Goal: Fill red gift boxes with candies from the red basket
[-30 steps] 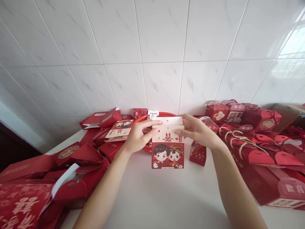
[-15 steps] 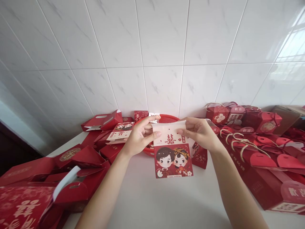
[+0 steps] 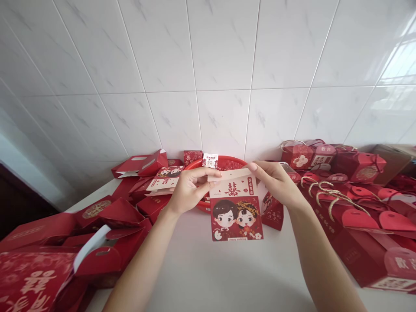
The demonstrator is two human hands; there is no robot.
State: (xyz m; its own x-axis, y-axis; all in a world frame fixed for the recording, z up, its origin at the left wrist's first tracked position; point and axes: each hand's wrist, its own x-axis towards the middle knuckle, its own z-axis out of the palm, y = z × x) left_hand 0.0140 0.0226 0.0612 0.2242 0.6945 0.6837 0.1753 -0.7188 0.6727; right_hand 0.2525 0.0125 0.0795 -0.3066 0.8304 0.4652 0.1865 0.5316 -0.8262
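Note:
A red and white paper piece [image 3: 236, 218] with two cartoon figures hangs upright above the white table, its top flap bent toward me. My left hand [image 3: 194, 186] pinches the upper left corner between thumb and fingers. At the upper right corner, my right hand [image 3: 272, 177] holds the flap, thumb on top and fingers behind. Behind the paper stands a red plastic basket [image 3: 230, 162], partly hidden. A small dark red box [image 3: 272, 212] rests just below my right hand.
Unfolded and partly folded red boxes [image 3: 107, 251] crowd the left side of the white table [image 3: 195, 268]. Red gift boxes with rope handles [image 3: 360, 216] are packed along the right. A tiled wall [image 3: 221, 117] rises behind.
The paper's top flap has folded over toward me. My right thumb has moved up onto the flap, and my left fingers have come down onto its corner.

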